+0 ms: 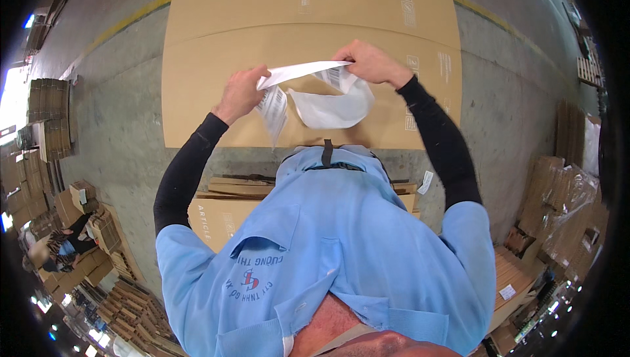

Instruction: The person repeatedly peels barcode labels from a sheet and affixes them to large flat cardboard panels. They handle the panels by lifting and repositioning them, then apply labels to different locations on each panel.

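A white strip of barcode labels hangs in a loop above the cardboard. My left hand is closed on one part of the strip, and a printed end dangles below it. Closed on another part is my right hand, a little farther away and to the right. Between the two hands the strip runs nearly straight, while the rest curls down toward my waist. Beneath both hands lies a large flat brown cardboard carton with printed symbols and a crease across it. The fingertips are partly hidden by the strip.
More flat cartons lie behind me at the left. A small white paper is on the floor. Stacked cardboard and wooden pallets stand left; wrapped cardboard stands right. Another person is at far left.
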{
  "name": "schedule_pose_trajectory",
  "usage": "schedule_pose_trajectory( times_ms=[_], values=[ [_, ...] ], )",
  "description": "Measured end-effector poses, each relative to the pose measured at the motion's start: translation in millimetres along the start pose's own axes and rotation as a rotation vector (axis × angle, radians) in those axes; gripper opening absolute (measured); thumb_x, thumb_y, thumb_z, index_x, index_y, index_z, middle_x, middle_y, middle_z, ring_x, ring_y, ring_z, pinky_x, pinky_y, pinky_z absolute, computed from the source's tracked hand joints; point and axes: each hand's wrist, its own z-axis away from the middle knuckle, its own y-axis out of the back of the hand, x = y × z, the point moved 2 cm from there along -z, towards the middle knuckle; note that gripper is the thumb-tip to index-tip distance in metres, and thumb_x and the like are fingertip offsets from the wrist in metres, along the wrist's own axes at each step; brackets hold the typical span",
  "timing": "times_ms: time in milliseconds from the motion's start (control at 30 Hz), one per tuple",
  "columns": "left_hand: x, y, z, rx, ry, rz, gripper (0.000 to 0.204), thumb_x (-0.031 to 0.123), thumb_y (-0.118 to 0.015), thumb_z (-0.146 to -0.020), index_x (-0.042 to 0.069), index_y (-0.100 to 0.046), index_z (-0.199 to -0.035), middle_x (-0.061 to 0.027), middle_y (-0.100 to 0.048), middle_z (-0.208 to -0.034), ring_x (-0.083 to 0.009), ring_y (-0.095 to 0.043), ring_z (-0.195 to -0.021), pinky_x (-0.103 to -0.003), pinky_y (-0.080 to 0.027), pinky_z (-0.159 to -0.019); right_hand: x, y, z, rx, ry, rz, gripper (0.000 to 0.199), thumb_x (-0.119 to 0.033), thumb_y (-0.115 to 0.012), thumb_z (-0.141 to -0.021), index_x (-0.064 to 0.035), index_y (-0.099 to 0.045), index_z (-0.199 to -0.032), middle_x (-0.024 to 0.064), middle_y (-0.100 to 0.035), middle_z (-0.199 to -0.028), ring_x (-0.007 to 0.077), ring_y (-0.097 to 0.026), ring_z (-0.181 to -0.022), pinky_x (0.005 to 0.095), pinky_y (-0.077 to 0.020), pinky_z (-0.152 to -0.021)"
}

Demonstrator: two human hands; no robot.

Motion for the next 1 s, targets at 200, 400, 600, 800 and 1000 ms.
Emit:
schedule_pose_trajectory(
  times_ms=[200, 400, 600, 800, 1000],
  values=[
    [-26, 53, -17, -0.174, 0.057, 0.167, 0.051, 0.0, -0.067, -0.08, 0.0, -0.061, -0.13, -0.0208, -0.071, -0.11, -0.0346, -0.067, -0.106, -0.038, -0.051, -0.095, -20, 65, 16, -0.446, -0.111, 0.329, 0.029, 0.001, -0.064, -0.075, 0.0018, -0.071, -0.104, 0.017, -0.073, -0.089, 0.0285, -0.07, -0.085, 0.0364, -0.0537, -0.076],
    [21, 162, -40, -0.428, 0.117, 0.151, 0.059, -0.003, -0.075, -0.08, -0.003, -0.054, -0.134, -0.0112, -0.067, -0.122, -0.0191, -0.063, -0.113, -0.033, -0.049, -0.1, -33, 90, 31, -0.442, 0.024, 0.019, 0.03, -0.003, -0.069, -0.08, 0.0019, -0.071, -0.109, 0.0151, -0.075, -0.095, 0.0205, -0.07, -0.083, 0.0332, -0.0546, -0.078],
    [21, 207, -61, -0.297, 0.104, 0.045, 0.054, -0.004, -0.072, -0.082, 0.0, -0.055, -0.133, -0.0096, -0.068, -0.121, -0.021, -0.062, -0.117, -0.036, -0.045, -0.105, -48, 76, 52, -0.368, 0.101, -0.455, 0.033, -0.012, -0.07, -0.093, 0.0037, -0.069, -0.122, 0.0096, -0.075, -0.107, 0.0125, -0.067, -0.092, 0.03, -0.0534, -0.086],
    [49, 173, -75, 0.491, -0.243, -0.052, 0.031, 0.014, -0.077, -0.084, 0.004, -0.067, -0.111, -0.0069, -0.071, -0.103, -0.0209, -0.067, -0.092, -0.034, -0.052, -0.082, -45, 38, 57, -0.134, 0.004, -0.711, 0.03, -0.011, -0.066, -0.096, 0.0035, -0.068, -0.122, 0.0079, -0.075, -0.105, 0.0107, -0.065, -0.091, 0.0285, -0.0527, -0.085],
    [118, 28, -30, 0.349, -0.118, 0.436, 0.029, 0.013, -0.085, -0.078, 0.005, -0.069, -0.1, -0.004, -0.07, -0.093, -0.0129, -0.061, -0.078, -0.029, -0.052, -0.071, -28, -34, 51, -0.043, -0.069, -0.885, 0.025, -0.009, -0.062, -0.097, 0.0018, -0.068, -0.118, 0.0043, -0.073, -0.095, 0.0101, -0.063, -0.086, 0.0294, -0.0515, -0.079]
  ],
)
